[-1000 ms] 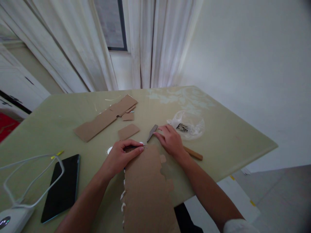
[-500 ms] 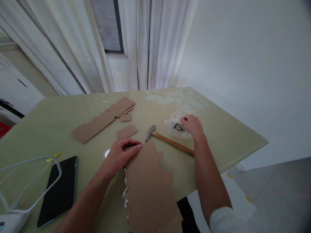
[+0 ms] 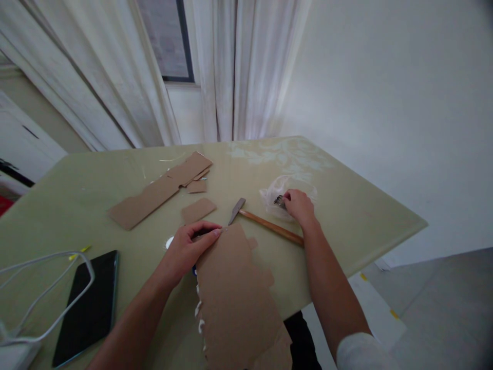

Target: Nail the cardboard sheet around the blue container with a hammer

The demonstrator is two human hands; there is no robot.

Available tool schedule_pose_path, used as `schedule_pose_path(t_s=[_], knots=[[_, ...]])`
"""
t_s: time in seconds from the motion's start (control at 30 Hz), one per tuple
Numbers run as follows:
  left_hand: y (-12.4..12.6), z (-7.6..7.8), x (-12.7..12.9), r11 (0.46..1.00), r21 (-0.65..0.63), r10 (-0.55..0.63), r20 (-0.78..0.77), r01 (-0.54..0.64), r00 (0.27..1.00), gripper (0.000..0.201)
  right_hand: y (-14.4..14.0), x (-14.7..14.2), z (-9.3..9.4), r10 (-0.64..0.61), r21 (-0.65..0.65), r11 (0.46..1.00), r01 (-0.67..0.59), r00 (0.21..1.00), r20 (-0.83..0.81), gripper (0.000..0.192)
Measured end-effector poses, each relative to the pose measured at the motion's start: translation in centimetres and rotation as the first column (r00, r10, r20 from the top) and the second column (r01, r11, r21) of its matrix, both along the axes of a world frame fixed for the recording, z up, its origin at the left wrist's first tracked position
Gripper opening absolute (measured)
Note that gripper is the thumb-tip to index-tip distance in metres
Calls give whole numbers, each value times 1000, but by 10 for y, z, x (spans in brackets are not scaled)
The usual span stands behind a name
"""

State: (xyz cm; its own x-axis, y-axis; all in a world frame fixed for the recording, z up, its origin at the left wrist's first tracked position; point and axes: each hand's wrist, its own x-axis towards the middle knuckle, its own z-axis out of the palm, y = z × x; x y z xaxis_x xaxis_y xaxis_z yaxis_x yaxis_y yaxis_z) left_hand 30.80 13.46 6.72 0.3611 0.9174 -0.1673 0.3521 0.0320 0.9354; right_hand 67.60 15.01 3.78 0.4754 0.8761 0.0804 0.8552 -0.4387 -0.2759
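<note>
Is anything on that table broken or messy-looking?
Yes. The big cardboard sheet under the left hand has ragged, torn-looking edges and hangs over the table edge. Cardboard scraps lie scattered behind it.

The small dark things point(image 3: 279, 200) in the plastic bag point(image 3: 287, 185) are too small to tell; the cardboard sheet point(image 3: 239, 303) runs off at 6 o'clock.
</note>
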Motion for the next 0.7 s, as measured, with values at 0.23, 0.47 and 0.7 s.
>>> schedule_pose_path(t_s=[0.23, 0.47, 0.7], knots=[[0, 0, 1, 1000, 28, -11, 10, 11, 1000, 42, -6, 15, 5, -43, 236, 970, 65, 994, -96, 21], [0, -1, 1, 997, 71, -31, 5, 31, 999, 40, -9, -5, 38, 133, 796, 575, 188, 939, -317, 30], [-1, -1, 1, 993, 112, -29, 19, 27, 999, 36, -17, -93, 83, 621, 812, 583, 24, 631, -464, 22]])
